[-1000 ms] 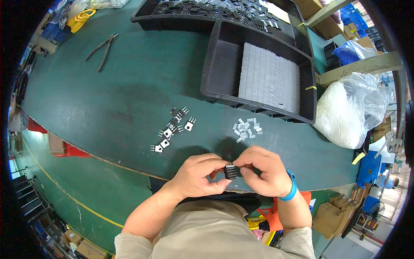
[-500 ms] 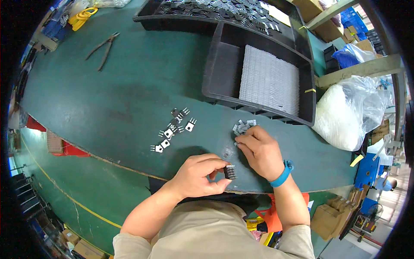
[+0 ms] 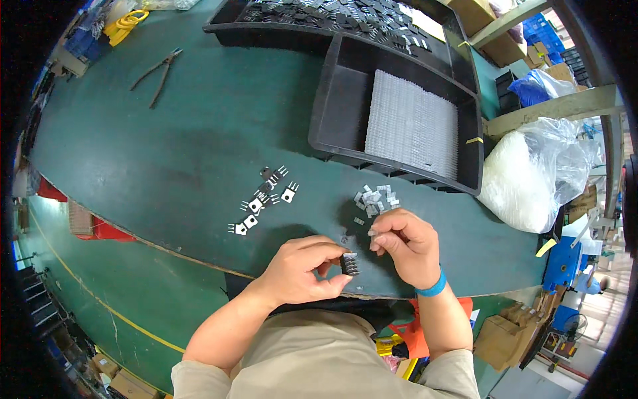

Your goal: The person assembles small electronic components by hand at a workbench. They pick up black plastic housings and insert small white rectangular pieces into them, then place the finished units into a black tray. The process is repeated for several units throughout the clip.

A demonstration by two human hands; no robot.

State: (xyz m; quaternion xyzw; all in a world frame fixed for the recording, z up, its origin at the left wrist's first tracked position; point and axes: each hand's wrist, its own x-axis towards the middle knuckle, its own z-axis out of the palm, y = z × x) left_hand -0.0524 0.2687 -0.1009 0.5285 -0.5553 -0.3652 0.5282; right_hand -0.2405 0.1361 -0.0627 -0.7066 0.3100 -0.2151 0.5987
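Note:
My left hand (image 3: 299, 271) pinches a small black finned heat sink (image 3: 349, 265) between thumb and fingers, just above the table's near edge. A light grey bit shows at its top end. To the right, my right hand (image 3: 413, 251), with a blue wristband, is closed in a pinch on a small grey piece (image 3: 373, 233), mostly hidden by the fingertips. A loose heap of similar flat grey pieces (image 3: 379, 197) lies just beyond that hand. Farther left, several three-legged transistors (image 3: 288, 193) are scattered on the table, some overlapping.
A black tray (image 3: 320, 133) holds a stack of translucent ribbed sheets (image 3: 412, 123); behind it another black bin (image 3: 272, 34) is full of dark parts. Pliers (image 3: 159, 76) lie far left on the green table (image 3: 179, 159). A white plastic bag (image 3: 525, 179) bulges at the right.
My right hand has drawn back from the grey heap toward me, a small piece in its pinch. The heap looks more spread out. My left hand keeps holding the heat sink.

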